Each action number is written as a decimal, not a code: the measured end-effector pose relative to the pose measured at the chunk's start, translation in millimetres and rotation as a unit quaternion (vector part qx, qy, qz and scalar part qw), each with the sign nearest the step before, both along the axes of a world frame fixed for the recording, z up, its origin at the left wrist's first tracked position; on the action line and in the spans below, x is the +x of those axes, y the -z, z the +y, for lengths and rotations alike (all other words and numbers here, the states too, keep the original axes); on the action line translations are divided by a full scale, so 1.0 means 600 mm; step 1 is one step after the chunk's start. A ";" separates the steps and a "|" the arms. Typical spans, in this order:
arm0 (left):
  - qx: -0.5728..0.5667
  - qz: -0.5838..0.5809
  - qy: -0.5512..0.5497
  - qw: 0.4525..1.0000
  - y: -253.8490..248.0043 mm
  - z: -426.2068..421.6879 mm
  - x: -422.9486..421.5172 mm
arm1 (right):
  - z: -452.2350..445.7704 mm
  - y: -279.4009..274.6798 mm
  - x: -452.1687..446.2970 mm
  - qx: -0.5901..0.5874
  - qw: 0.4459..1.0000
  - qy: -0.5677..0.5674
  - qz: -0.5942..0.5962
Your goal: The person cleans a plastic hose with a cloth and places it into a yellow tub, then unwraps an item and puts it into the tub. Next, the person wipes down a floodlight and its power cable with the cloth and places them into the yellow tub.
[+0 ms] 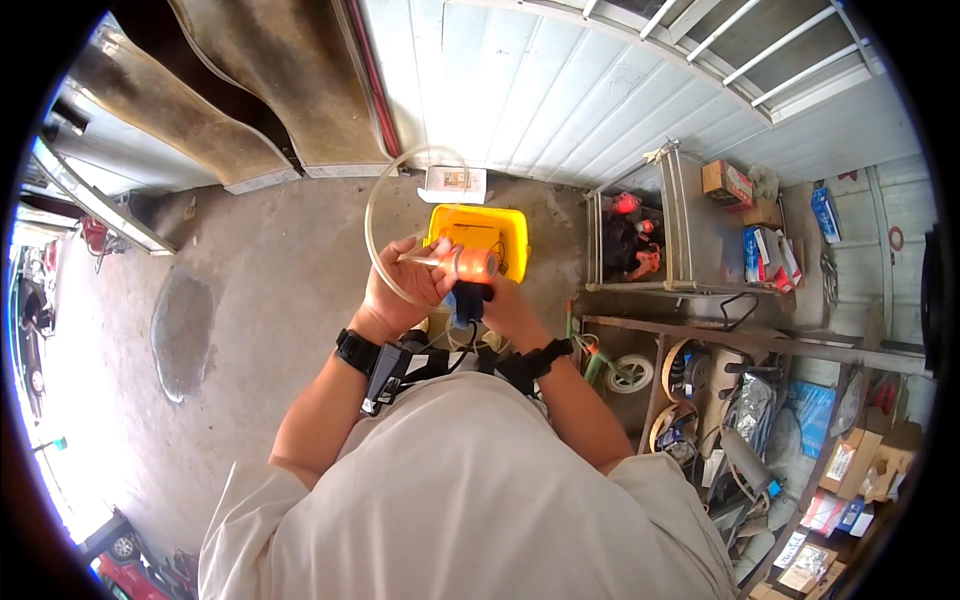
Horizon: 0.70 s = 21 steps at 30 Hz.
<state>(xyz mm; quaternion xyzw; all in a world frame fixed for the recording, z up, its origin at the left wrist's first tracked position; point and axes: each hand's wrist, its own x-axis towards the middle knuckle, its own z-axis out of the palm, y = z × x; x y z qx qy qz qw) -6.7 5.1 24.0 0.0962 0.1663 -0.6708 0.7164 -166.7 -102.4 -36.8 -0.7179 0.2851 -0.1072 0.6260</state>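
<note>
An orange, round-bodied tool [475, 265] with a dark lower part [467, 302] is up in front of my chest; its exact kind is unclear. A clear hose [370, 225] loops out from its left end and arcs above my left wrist. My left hand [405, 285] is closed at that end, its fingers around the joint of hose and tool. My right hand [512, 312] grips the dark lower part from the right, most of its fingers hidden. Beyond the tool, a yellow bin [515, 228] rests on the floor.
A small white box [455, 186] lies by the wall behind the bin. To the right are a metal rack [665, 225], a small wheel [630, 373] and shelves [760, 345] crowded with parts and boxes. Brown curved panels [285, 80] lean at upper left above concrete floor [260, 290].
</note>
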 end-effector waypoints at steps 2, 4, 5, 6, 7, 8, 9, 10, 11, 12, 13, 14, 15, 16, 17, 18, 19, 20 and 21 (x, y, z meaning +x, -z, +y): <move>0.021 -0.012 0.020 1.000 0.008 0.009 0.005 | 0.003 0.045 0.006 -0.066 0.994 0.082 -0.004; -0.001 -0.076 0.083 0.994 0.008 0.010 0.010 | -0.003 0.074 0.006 -0.050 0.993 0.104 0.020; 0.012 -0.090 0.116 0.989 -0.001 0.013 0.011 | -0.004 0.086 0.005 -0.041 0.992 0.116 0.033; 0.025 -0.104 0.150 0.983 -0.008 0.014 0.011 | -0.004 0.083 0.007 -0.032 0.990 0.128 0.045; 0.044 -0.119 0.163 0.978 -0.007 0.015 0.010 | -0.004 0.081 0.010 -0.045 0.992 0.113 0.022; 0.063 -0.134 0.176 0.973 -0.004 0.017 0.009 | -0.006 0.077 0.010 -0.026 0.994 0.104 0.025; 0.082 -0.148 0.187 0.968 -0.005 0.019 0.007 | -0.006 0.052 0.012 -0.006 0.995 0.094 0.029; 0.101 -0.162 0.199 0.961 -0.008 0.021 0.004 | -0.005 0.038 0.013 0.013 0.996 0.084 0.033; 0.158 -0.206 0.209 0.943 -0.016 0.031 0.011 | -0.004 0.059 0.015 -0.038 0.993 0.106 -0.022; 0.192 -0.299 0.182 0.917 0.006 0.042 0.018 | -0.007 0.056 0.013 -0.049 0.992 0.112 -0.008; 0.225 -0.388 0.153 0.881 0.047 0.053 0.027 | -0.012 0.050 0.009 -0.060 0.991 0.118 0.005; 0.255 -0.473 0.123 0.834 0.071 0.064 0.032 | -0.015 0.044 0.006 -0.070 0.990 0.125 0.018; 0.210 -0.477 0.016 0.853 0.066 0.076 0.026 | -0.015 0.035 0.007 -0.086 0.988 0.123 0.025; 0.219 -0.439 0.011 0.872 0.062 0.079 0.029 | -0.015 0.024 0.007 -0.102 0.987 0.122 0.032; 0.228 -0.399 0.006 0.888 0.056 0.080 0.033 | -0.016 0.016 0.007 -0.118 0.985 0.121 0.039; 0.236 -0.359 0.001 0.903 0.051 0.080 0.036 | -0.015 0.011 0.008 -0.134 0.983 0.122 0.027; 0.214 -0.377 0.086 0.897 0.060 0.076 0.045 | -0.011 0.008 0.012 -0.150 0.981 0.123 0.015; 0.182 -0.317 0.119 0.923 0.059 0.077 0.051 | -0.009 0.007 0.015 -0.166 0.979 0.122 0.003; 0.149 -0.254 0.151 0.944 0.051 0.078 0.055 | -0.009 0.010 0.017 -0.182 0.975 0.128 0.001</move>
